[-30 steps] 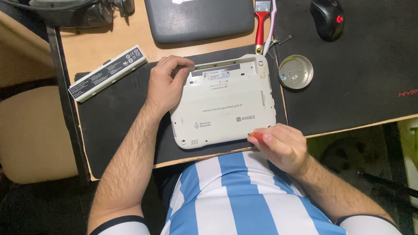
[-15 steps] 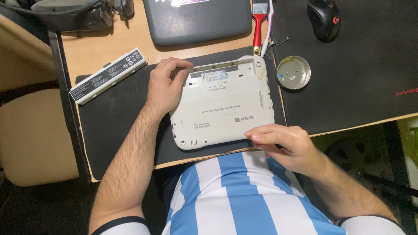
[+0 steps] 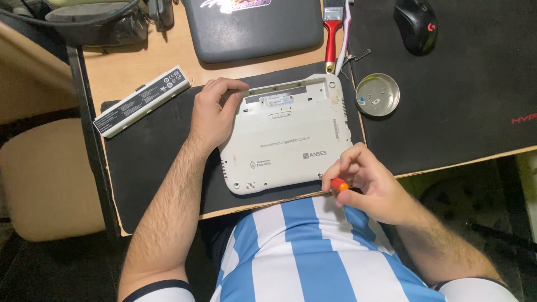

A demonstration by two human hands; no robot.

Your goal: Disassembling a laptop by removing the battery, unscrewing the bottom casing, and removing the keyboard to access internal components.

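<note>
Left hand (image 3: 215,114) lies flat on the far-left corner of the white laptop (image 3: 288,134), fingers spread and loose over the edge by the empty battery bay, pressing down rather than closing round anything. Right hand (image 3: 366,182) sits at the laptop's near-right corner, fingers pinched shut round a small screwdriver with an orange handle (image 3: 339,184); only the handle end shows, and the tip is hidden against the corner of the case.

That laptop lies upside down, its pale underside facing up, on a black mat (image 3: 151,151) that covers the near part of the wooden surface (image 3: 168,61). Left of the laptop, a long white battery pack (image 3: 141,100) rests at an angle, partly on the mat and partly on bare wood, well apart from the case. Beyond the laptop, a dark grey closed laptop (image 3: 257,28) lies on the wood. Just beyond the white laptop's far-right corner, a brush with a red handle (image 3: 331,36) points toward it. Right of the laptop, a shallow round metal tin (image 3: 377,95) sits near the case on a second, larger black mat (image 3: 464,100), with small bits inside too tiny to identify. Farther right and beyond the tin, a black computer mouse (image 3: 415,18) rests on that same mat.
</note>
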